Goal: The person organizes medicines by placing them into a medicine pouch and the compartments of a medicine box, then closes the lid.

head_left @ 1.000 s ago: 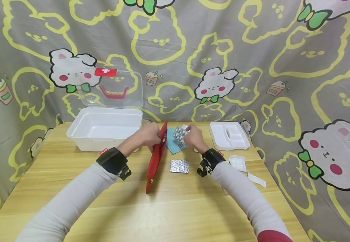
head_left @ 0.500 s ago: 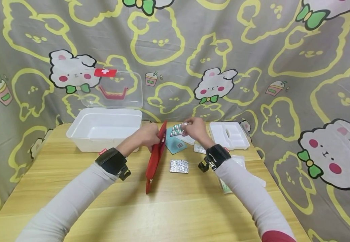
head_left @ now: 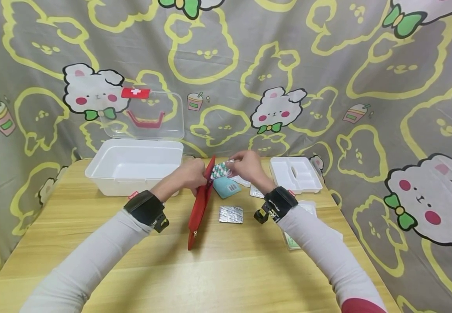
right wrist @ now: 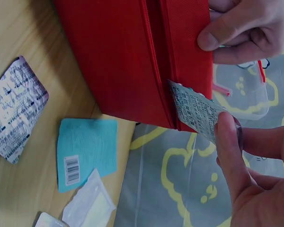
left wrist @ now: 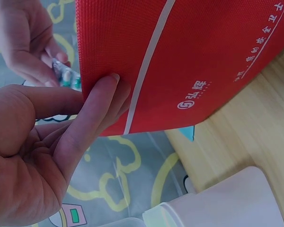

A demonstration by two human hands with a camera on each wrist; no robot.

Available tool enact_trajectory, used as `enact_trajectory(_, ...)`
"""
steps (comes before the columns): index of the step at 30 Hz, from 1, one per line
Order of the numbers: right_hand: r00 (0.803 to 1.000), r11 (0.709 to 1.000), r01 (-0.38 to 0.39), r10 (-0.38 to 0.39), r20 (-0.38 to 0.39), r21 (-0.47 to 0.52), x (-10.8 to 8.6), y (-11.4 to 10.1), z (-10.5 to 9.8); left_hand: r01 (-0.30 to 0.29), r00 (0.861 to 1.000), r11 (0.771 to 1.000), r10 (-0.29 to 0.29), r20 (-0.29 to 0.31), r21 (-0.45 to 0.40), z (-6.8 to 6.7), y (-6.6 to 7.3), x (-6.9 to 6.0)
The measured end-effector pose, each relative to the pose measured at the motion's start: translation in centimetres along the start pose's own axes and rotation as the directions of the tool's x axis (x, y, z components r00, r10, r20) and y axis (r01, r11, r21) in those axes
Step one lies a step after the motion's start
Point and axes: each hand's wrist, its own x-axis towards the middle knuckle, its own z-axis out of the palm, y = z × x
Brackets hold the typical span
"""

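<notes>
My left hand (head_left: pixel 192 174) pinches the far end of a red pouch (head_left: pixel 200 208), which stands on edge on the table. In the left wrist view the fingers (left wrist: pixel 92 109) press on the pouch's printed side. My right hand (head_left: pixel 249 167) holds a blister pack of green and white capsules (head_left: pixel 221 170). From the right wrist view, the corner of that pack (right wrist: pixel 196 111) is at the pouch's open slot (right wrist: pixel 163 56), gripped between thumb and fingers; how far in it reaches I cannot tell. A blue packet (head_left: pixel 227 187) and a silver blister pack (head_left: pixel 231 214) lie right of the pouch.
An open white box (head_left: pixel 136 169) with a raised clear lid (head_left: pixel 167 115) stands at the back left. A white divided tray (head_left: pixel 296 174) sits at the back right. White packets and a green-edged item (head_left: pixel 293 241) lie near the right forearm. A patterned curtain hangs behind.
The right hand has moved left with the capsule pack, bringing it from above the blue packet to the pouch's opening. The left hand and the pouch have stayed nearly still.
</notes>
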Motion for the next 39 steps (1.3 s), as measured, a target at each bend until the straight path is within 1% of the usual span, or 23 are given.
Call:
enact_trajectory(3,1.000,1.000,-0.007,0.007,0.020,-0.018,0.0,-0.1,0.4,-0.006,1.000,1.000,0.006,0.000,0.022,0.0,0.1,0.1)
enact_trajectory(7,0.999,0.999,-0.012,0.014,0.041,-0.031,0.1,-0.2,0.8,-0.004,1.000,1.000,0.004,0.000,0.028,0.0,0.1,0.1)
enact_trajectory(10,0.999,0.998,-0.016,0.019,0.050,-0.058,0.2,-0.3,1.0,-0.001,1.000,1.000,0.001,0.002,0.022,0.0,0.1,0.1)
enact_trajectory(14,0.996,0.997,-0.049,0.052,0.068,-0.051,0.2,-0.4,1.0,0.004,1.000,1.000,-0.004,0.009,0.007,0.0,0.1,0.1)
enact_trajectory(18,0.991,0.996,-0.091,0.091,0.096,-0.005,0.4,-0.5,1.2,0.001,1.000,1.000,-0.001,0.008,0.014,0.0,0.1,0.1)
enact_trajectory(22,0.986,0.990,-0.122,0.113,0.120,0.070,0.7,-0.5,1.5,-0.006,1.000,1.000,0.006,-0.004,0.027,0.0,0.1,0.2)
enact_trajectory(25,0.986,0.984,-0.138,0.125,0.113,0.116,0.9,-0.5,1.9,-0.002,1.000,1.000,0.002,-0.007,0.016,0.0,0.0,0.2)
enact_trajectory(27,0.987,0.983,-0.138,0.126,0.104,0.121,1.1,-0.5,2.3,0.003,1.000,1.000,-0.002,-0.006,0.006,0.0,0.0,0.2)
enact_trajectory(29,0.989,0.986,-0.128,0.118,0.091,0.108,1.3,-0.5,2.8,0.006,1.000,1.000,-0.006,-0.004,0.001,0.0,0.0,0.2)
enact_trajectory(33,0.994,0.995,-0.088,0.085,0.067,0.040,1.8,-0.2,3.9,0.007,1.000,1.000,-0.007,-0.002,-0.002,0.0,-0.1,0.2)
enact_trajectory(36,0.997,0.997,-0.070,0.071,0.042,-0.011,2.1,0.1,4.6,0.003,1.000,1.000,-0.003,0.002,0.000,0.0,-0.1,0.3)
enact_trajectory(39,0.998,0.997,-0.062,0.063,0.017,-0.040,2.4,0.7,5.3,0.000,1.000,1.000,0.000,0.003,0.004,0.0,-0.1,0.3)
